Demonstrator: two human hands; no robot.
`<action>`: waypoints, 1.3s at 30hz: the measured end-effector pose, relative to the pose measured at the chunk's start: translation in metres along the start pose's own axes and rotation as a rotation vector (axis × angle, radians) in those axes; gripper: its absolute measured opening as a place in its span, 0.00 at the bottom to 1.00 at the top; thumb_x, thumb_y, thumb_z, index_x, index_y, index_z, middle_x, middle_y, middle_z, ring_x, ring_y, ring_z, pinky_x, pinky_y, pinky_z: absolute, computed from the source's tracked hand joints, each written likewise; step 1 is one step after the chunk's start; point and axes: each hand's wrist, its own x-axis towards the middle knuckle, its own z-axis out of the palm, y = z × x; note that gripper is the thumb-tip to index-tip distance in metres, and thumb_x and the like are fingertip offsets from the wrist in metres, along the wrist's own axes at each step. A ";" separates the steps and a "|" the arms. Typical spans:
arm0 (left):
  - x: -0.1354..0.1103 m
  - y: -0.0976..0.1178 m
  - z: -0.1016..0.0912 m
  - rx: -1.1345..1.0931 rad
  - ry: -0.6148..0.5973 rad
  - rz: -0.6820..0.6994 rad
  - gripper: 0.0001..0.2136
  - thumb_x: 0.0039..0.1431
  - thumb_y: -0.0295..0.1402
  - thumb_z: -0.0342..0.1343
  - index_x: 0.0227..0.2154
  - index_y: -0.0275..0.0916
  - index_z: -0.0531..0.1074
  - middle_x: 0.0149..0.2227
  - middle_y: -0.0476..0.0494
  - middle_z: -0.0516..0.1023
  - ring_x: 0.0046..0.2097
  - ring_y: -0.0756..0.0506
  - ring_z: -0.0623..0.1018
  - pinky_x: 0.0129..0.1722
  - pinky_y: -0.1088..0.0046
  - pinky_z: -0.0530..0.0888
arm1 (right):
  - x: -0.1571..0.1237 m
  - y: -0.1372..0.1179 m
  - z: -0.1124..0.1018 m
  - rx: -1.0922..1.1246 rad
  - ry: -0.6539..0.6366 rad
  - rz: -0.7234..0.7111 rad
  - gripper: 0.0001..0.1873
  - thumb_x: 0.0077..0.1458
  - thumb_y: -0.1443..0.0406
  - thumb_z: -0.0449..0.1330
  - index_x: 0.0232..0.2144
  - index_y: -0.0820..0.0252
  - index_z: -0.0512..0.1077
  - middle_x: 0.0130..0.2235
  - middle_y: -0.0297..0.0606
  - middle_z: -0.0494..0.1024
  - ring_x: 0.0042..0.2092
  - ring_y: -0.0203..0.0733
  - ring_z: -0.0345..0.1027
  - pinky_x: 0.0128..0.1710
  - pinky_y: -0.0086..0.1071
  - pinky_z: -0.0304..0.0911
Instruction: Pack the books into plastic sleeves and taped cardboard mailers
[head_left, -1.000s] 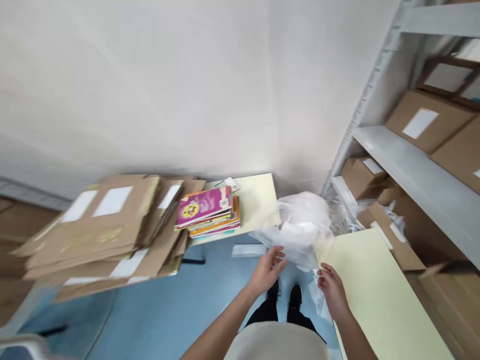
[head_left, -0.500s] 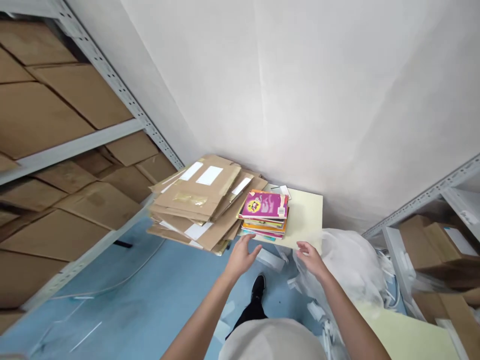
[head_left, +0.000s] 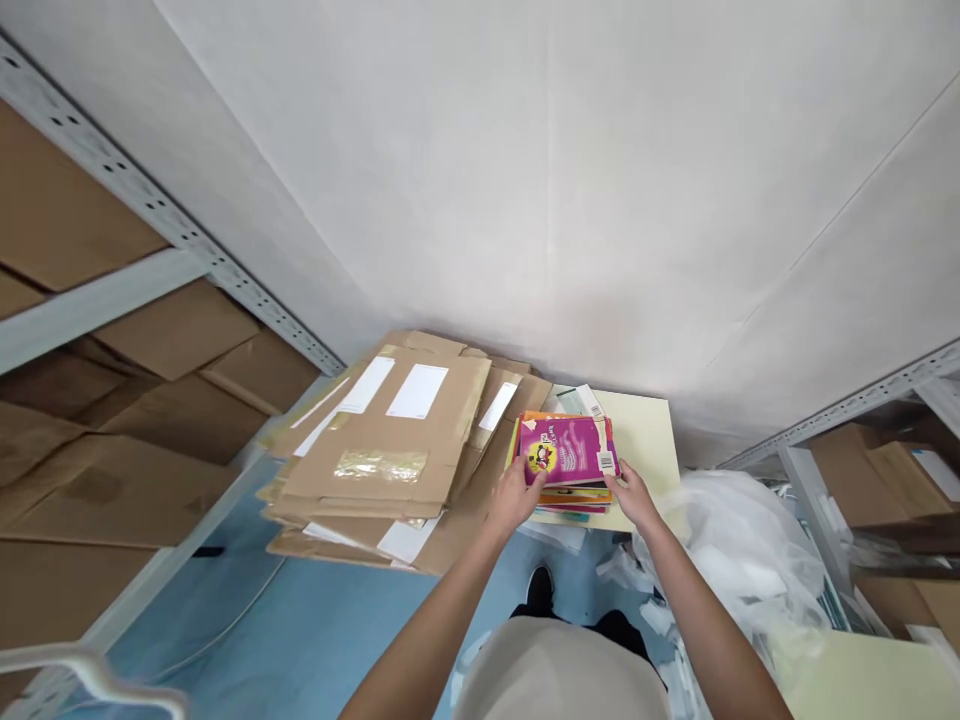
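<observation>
A small stack of colourful books [head_left: 568, 455], topped by a magenta one, lies on a pale yellow table [head_left: 646, 430] against the white wall. My left hand [head_left: 516, 494] grips the near left corner of the stack, fingers curled round its edge. At the stack's near right corner, my right hand [head_left: 631, 494] holds the edge the same way. To the left of the books lies a pile of flattened cardboard boxes [head_left: 386, 445] with white labels.
Grey metal shelving [head_left: 112, 290] with flattened cardboard stands on the left. Another shelf unit [head_left: 847, 410] with boxes is at the right. A heap of clear plastic wrap [head_left: 742, 565] lies by my right arm. The floor [head_left: 315, 640] is blue.
The view has swung left from the plastic heap to the books. Both hands left the plastic, reached forward and took hold of the stack's near corners.
</observation>
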 end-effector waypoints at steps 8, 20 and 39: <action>-0.011 0.004 0.002 0.111 -0.039 0.006 0.25 0.58 0.45 0.52 0.54 0.35 0.68 0.59 0.29 0.70 0.61 0.33 0.68 0.56 0.54 0.65 | -0.005 0.005 -0.010 0.026 0.087 0.043 0.28 0.41 0.45 0.64 0.37 0.60 0.78 0.39 0.44 0.83 0.42 0.52 0.75 0.41 0.42 0.70; -0.018 0.000 -0.006 0.069 -0.068 0.019 0.24 0.59 0.45 0.49 0.55 0.37 0.68 0.56 0.31 0.73 0.59 0.31 0.69 0.55 0.49 0.65 | -0.018 0.002 -0.014 0.264 0.027 0.312 0.24 0.42 0.49 0.65 0.38 0.57 0.76 0.39 0.42 0.82 0.38 0.48 0.78 0.35 0.38 0.70; -0.044 0.049 0.059 -0.190 -0.195 0.062 0.21 0.54 0.44 0.56 0.48 0.38 0.71 0.60 0.32 0.69 0.62 0.32 0.65 0.60 0.51 0.60 | -0.098 -0.007 -0.062 0.751 0.347 0.241 0.25 0.36 0.56 0.73 0.36 0.53 0.68 0.35 0.32 0.82 0.34 0.43 0.77 0.34 0.36 0.73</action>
